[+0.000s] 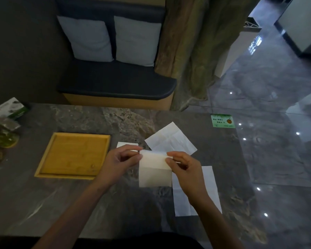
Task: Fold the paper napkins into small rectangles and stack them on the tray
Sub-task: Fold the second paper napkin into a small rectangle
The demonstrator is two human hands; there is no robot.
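I see my left hand (120, 161) and right hand (184, 167) pinching the top corners of a half-folded napkin (154, 174) at the bench (79, 203) centre, the wooden tray (43, 169) lying at nine o'clock, unfolded napkins (171, 139) lying at one and four o'clock.

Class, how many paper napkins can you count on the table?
4: one held by both hands, one unfolded behind, one under the right forearm, one partly hidden behind the left hand.

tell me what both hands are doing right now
Left hand: pinches the top left edge of the half-folded paper napkin.
Right hand: pinches the same napkin's top right edge.
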